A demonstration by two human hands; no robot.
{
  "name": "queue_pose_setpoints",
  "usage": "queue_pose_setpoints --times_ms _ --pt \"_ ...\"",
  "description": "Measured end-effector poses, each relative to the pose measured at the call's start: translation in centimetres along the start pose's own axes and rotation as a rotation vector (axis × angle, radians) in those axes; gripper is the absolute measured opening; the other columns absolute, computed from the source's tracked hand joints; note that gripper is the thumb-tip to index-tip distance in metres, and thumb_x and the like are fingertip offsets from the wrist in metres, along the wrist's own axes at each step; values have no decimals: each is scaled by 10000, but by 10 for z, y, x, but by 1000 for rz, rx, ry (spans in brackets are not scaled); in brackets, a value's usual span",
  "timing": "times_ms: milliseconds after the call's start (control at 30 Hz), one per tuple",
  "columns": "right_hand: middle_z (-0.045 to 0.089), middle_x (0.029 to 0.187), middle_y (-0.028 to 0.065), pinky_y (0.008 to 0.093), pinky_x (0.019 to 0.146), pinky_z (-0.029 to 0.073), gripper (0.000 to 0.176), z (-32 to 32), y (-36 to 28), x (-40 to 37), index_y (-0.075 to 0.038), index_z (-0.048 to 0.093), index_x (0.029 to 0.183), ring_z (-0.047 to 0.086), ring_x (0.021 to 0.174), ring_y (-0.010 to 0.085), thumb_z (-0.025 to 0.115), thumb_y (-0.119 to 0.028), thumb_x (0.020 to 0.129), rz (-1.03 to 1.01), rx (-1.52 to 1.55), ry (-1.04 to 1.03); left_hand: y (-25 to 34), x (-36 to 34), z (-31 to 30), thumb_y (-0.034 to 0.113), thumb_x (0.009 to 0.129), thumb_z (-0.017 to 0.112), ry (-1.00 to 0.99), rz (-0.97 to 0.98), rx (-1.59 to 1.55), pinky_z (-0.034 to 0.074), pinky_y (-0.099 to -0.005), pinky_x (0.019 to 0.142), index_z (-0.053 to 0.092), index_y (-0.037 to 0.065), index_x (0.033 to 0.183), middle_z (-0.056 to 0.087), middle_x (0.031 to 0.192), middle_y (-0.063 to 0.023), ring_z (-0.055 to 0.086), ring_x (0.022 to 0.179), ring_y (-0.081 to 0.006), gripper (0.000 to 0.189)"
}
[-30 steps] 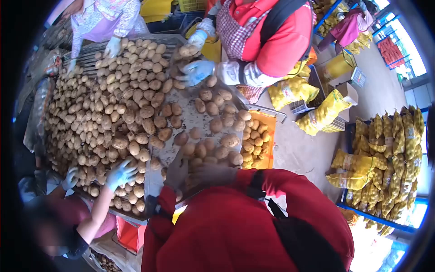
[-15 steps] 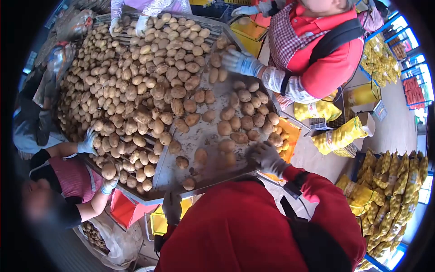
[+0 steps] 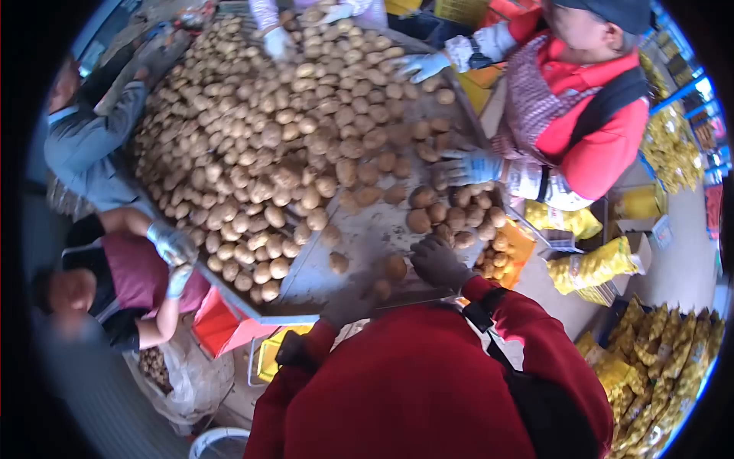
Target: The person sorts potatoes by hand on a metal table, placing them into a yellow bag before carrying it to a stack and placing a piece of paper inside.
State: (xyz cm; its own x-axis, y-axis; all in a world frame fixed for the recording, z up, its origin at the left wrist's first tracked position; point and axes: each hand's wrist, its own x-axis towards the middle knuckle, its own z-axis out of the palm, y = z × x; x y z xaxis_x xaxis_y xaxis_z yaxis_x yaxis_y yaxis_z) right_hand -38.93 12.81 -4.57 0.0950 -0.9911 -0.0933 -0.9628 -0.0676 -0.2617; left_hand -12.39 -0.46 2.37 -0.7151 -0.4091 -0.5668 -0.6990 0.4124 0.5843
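Brown potatoes (image 3: 260,145) cover most of a metal sorting table (image 3: 321,269). My right hand (image 3: 440,262), in a dark grey glove, rests at the near right part of the table, against a group of potatoes (image 3: 456,219); what its fingers hold, if anything, is hidden. My left hand (image 3: 352,300), gloved too, is over the near edge and smeared by motion. A single potato (image 3: 382,288) lies beside its fingers, and another potato (image 3: 396,267) sits between my two hands.
Across the table a person in red (image 3: 589,115) reaches over the potatoes. Other people work at the left and far sides. An orange chute (image 3: 518,256) with potatoes is at the right, near yellow sacks (image 3: 592,268). Stacked sacks (image 3: 657,367) stand at lower right.
My left hand has come up from below the near edge onto the table. The view has shifted. The person in red now has both hands over the potatoes, and more potatoes are bunched at the right.
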Motion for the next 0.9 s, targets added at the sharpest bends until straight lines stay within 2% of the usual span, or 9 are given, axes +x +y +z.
queue_pose_setpoints --times_ms 100,167,233,267,400,500,567,667,900 --pt "671 1170 50 468 1055 437 228 -16 23 -57 -144 707 1019 619 1114 289 711 -260 823 -28 92 5 -22 8 16 413 990 622 193 193 -373 524 -465 992 578 123 1432 642 1375 -185 653 1217 -362 530" --pt "683 1087 22 462 1010 445 202 -58 22 -57 -156 707 1004 631 1058 280 716 -242 821 14 123 73 -12 -15 1 282 998 632 266 -1 -524 570 -392 877 599 91 1407 712 1230 -131 718 1034 -269 452" --pt "663 972 -3 449 940 450 109 -88 18 -45 -163 690 919 630 965 245 674 -238 841 37 201 345 -39 -32 7 226 1003 635 319 -112 -614 563 -322 737 617 74 1373 737 1119 -109 717 882 -201 401" --pt "669 1120 33 462 992 429 224 -65 26 -37 -156 681 1034 621 1075 265 701 -246 830 39 166 402 -54 -43 10 198 1005 636 353 -171 -652 559 -288 666 627 65 1357 750 1063 -99 716 806 -166 376" --pt "609 1313 97 473 1061 404 367 -67 11 34 -150 660 1179 561 1240 291 706 -283 841 15 43 412 -75 -59 15 224 1025 623 413 -426 -1155 433 -201 499 657 40 1268 763 1005 -104 680 708 -100 307" --pt "581 1358 123 490 1081 403 403 -77 14 80 -149 652 1213 536 1285 310 699 -321 852 80 -85 423 -81 -64 6 253 1029 606 311 -269 -1394 432 -187 512 654 42 1283 768 1055 -101 683 714 -105 334" --pt "596 1327 127 511 1057 426 382 -50 45 90 -155 657 1200 559 1243 337 686 -335 864 223 -98 557 -80 -69 4 275 1030 590 324 -241 -1197 426 -168 524 651 50 1300 766 1111 -92 671 704 -89 357" --pt "657 1241 101 497 972 489 393 -19 73 54 -195 650 1241 619 1148 349 706 -290 863 384 61 471 -77 -66 8 263 1028 588 336 -309 -1252 428 -166 527 652 68 1310 767 1125 -80 661 686 -73 349" --pt "665 1235 108 493 952 506 318 -17 33 -60 -188 687 1166 645 1104 348 739 -243 857 449 94 481 -78 -62 13 337 1057 562 421 -324 -1250 379 -181 444 647 95 1344 777 1066 -102 671 601 -99 385"
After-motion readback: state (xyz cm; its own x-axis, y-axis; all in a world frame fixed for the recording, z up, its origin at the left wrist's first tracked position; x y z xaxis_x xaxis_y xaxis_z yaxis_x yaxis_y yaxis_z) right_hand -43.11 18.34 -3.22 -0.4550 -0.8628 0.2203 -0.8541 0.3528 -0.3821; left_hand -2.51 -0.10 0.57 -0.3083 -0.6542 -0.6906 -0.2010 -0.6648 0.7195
